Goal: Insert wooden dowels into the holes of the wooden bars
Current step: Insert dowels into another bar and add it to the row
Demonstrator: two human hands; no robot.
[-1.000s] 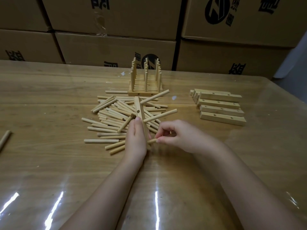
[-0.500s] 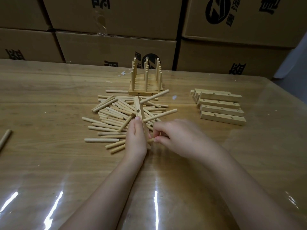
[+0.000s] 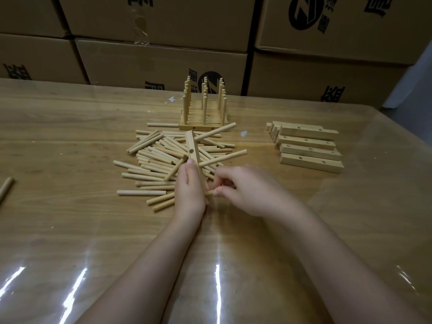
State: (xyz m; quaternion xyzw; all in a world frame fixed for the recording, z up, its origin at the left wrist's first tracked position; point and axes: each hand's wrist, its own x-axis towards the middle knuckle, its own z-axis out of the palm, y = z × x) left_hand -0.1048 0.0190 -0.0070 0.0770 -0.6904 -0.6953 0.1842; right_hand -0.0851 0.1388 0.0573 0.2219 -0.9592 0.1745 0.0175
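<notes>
Left hand (image 3: 190, 185) grips the near end of the bar (image 3: 192, 146), fingers curled round it and one fingertip laid along its side. The bar points away from the person, raised over the pile (image 3: 161, 160) of loose dowels in the middle of the table (image 3: 70, 230). Two pegs (image 3: 215, 133) are seated in it and jut out to the right, with an open hole showing between them.

Right hand (image 3: 245, 190) pinches a dowel (image 3: 209, 192) between thumb and fingertips, its far end right at the bar's near end. The left hand hides that spot, so I cannot tell if the tip is in a hole.

Behind the pile stand the finished racks (image 3: 203, 113), pegs upright. Well to the right, blank bars (image 3: 308, 148) lie side by side in a row. A stray dowel (image 3: 5, 188) lies alone at the left edge. Cardboard boxes (image 3: 163, 54) are stacked along the back.
</notes>
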